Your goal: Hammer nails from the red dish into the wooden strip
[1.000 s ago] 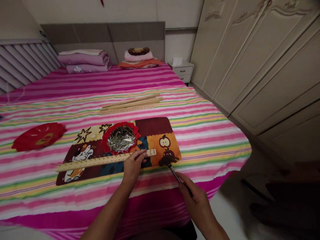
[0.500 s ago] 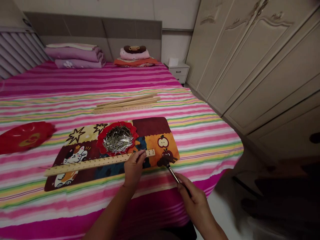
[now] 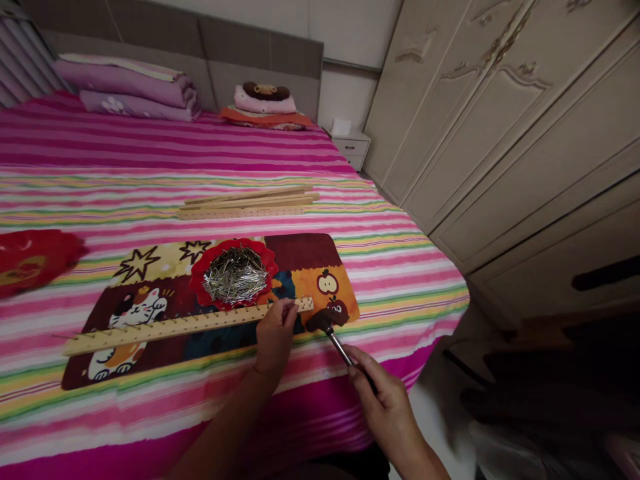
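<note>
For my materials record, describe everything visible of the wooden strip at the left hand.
The wooden strip is long, narrow and pale, with thin nails sticking out along its length and dark dots along its near side. It lies slightly aslant across the patterned mat, left end just past the mat's edge. The left hand covers part of it near the right end; what it pinches there is unclear.

A bed (image 3: 230, 150), folded quilts (image 3: 133, 87), nightstand (image 3: 352, 147) and wardrobe (image 3: 480, 140) show a home bedroom.
</note>
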`<state>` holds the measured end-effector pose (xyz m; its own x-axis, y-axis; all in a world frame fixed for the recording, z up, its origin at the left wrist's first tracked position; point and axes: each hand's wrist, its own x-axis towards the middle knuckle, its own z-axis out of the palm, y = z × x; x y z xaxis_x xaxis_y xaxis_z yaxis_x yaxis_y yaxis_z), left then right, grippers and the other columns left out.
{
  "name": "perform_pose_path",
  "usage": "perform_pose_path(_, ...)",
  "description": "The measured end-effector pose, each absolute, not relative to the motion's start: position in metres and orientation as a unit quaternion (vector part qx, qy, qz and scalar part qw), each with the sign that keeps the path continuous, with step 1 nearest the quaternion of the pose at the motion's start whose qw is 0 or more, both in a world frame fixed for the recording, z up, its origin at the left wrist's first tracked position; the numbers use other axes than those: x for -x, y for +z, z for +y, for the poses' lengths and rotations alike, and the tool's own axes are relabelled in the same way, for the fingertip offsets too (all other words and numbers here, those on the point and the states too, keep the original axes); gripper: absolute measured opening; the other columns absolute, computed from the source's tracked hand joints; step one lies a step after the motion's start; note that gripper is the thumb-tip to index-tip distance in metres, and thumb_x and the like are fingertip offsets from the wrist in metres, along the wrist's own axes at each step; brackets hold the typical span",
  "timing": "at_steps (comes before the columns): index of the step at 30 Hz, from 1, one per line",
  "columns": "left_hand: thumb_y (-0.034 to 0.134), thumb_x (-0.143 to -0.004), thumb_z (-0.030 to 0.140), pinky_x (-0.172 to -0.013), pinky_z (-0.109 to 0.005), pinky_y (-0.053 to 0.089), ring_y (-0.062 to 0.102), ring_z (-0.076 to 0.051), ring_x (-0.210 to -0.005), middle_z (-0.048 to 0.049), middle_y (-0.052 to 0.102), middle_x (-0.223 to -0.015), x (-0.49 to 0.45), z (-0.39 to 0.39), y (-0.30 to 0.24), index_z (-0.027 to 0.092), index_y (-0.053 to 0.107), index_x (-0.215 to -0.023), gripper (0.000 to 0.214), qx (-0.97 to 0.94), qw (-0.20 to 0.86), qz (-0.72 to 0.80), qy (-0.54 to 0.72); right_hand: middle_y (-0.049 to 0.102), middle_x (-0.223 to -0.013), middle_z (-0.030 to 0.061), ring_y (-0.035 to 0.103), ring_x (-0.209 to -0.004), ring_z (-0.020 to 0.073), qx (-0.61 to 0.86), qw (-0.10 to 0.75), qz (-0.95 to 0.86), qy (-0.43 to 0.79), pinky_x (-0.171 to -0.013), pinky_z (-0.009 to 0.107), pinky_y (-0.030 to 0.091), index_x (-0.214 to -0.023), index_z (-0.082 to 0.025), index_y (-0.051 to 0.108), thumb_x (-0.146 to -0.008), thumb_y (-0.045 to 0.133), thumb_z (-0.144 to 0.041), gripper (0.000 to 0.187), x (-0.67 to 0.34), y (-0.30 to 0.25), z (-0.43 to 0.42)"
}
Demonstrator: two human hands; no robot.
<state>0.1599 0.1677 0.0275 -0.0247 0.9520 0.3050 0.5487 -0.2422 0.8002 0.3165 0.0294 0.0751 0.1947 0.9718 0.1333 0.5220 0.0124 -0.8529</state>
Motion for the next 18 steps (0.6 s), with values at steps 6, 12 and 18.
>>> perform_pose_path(6, 0.047, -0.086, 0.026, -0.073, -0.024, 0.047, 0.062, -0.014, -0.075, -0.0026, 0.066, -0.077, -0.159, 0.167, 0.024, 0.019, 0.062, -0.08, 0.017, -0.715, 0.142, 0.51, 0.457, 0.068, -0.11, 0.0072, 0.064, -0.101, 0.02, 0.641, 0.428, -0.607, 0.192, -0.087, 0.031, 0.052, -0.118, -0.021, 0.06, -0.088, 0.048, -0.022, 0.033, -0.308, 0.096, 0.051)
perform_pose_path(12, 0.044, -0.088, 0.025, -0.07, -0.024, 0.046, 0.06, -0.013, -0.073, -0.0018, 0.065, -0.075, -0.16, 0.167, 0.021, 0.019, 0.06, -0.08, 0.019, -0.737, 0.108, 0.495, 0.448, 0.067, -0.112, 0.0072, 0.062, -0.104, 0.0198, 0.612, 0.413, -0.66, 0.14, -0.088, 0.032, 0.052, -0.122, -0.022, 0.057, -0.088, 0.047, -0.017, 0.036, -0.299, 0.107, 0.065)
perform_pose_path(18, 0.042, -0.088, 0.023, -0.069, -0.024, 0.044, 0.059, -0.013, -0.072, -0.0014, 0.063, -0.074, -0.159, 0.168, 0.02, 0.019, 0.06, -0.08, 0.019, -0.732, 0.136, 0.512, 0.427, 0.067, -0.11, 0.0081, 0.063, -0.102, 0.0197, 0.615, 0.383, -0.672, 0.152, -0.086, 0.031, 0.053, -0.124, -0.021, 0.055, -0.088, 0.045, -0.016, 0.038, -0.298, 0.102, 0.068)
